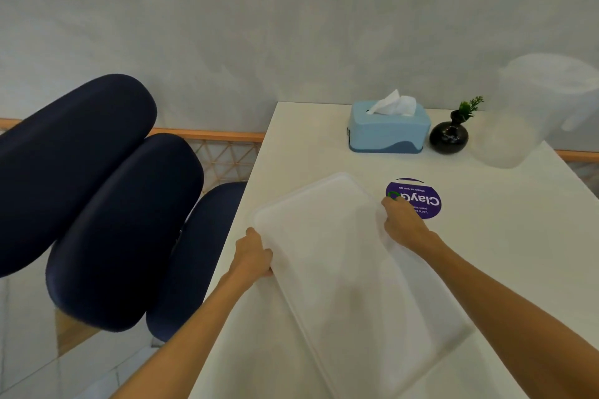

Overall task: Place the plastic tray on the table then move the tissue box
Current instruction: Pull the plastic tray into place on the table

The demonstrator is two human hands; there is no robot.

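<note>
Clearly the tray [350, 256] is a light thing: thin, translucent plastic, wide and shallow, likely to flex if lifted by one corner and a bit slick under bare skin. It lies low over the near part of the worktop [505, 236], skewed, its far corner toward the box; whether it rests flat yet I cannot tell. The left hand [252, 254] grips the left long rim, fingers curled under and pressed together. The right hand [403, 225] pinches the right rim, fingers closed on the edge. Opposite rims are the sensible hold.

The tissue box [389, 129] stands far off, well apart, hard blue plastic, light, easy to take by its two long sides. Just right of it sits a black vase [449, 138], which I'd judge easy to knock. A purple sticker [418, 197] lies beside the right hand.
</note>
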